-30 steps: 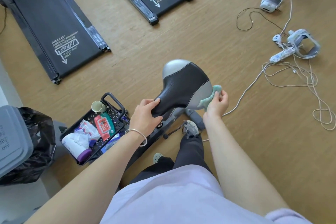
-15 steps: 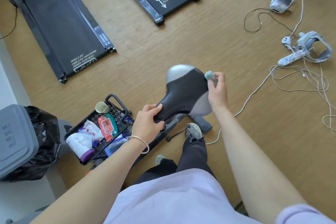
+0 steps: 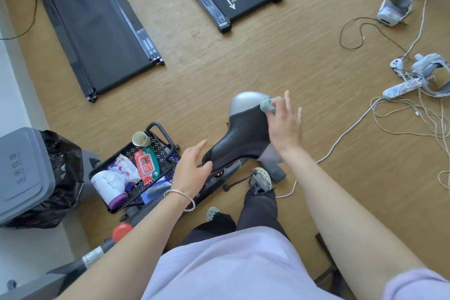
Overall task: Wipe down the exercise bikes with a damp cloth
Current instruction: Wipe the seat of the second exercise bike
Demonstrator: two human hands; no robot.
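Observation:
The exercise bike's black and silver saddle (image 3: 243,134) stands in the middle of the view, above its dark frame (image 3: 219,182). My right hand (image 3: 283,124) lies flat on the saddle's right side with fingers spread, pressing a small pale green cloth (image 3: 269,105) against the top rear of the saddle. My left hand (image 3: 192,168) hovers at the saddle's narrow nose, fingers loosely apart, holding nothing; a silver bangle sits on that wrist.
A black cart tray (image 3: 155,151) with wipes, a cup and tissue roll stands left of the bike. A grey bin (image 3: 22,173) with black bag is far left. Two treadmills (image 3: 97,31) lie ahead. White cables (image 3: 414,117) and headsets (image 3: 428,70) sprawl on the right floor.
My left hand has let go of the saddle's nose and opened. My right hand has slid the cloth up from the saddle's right flank to its top rear and flattened out.

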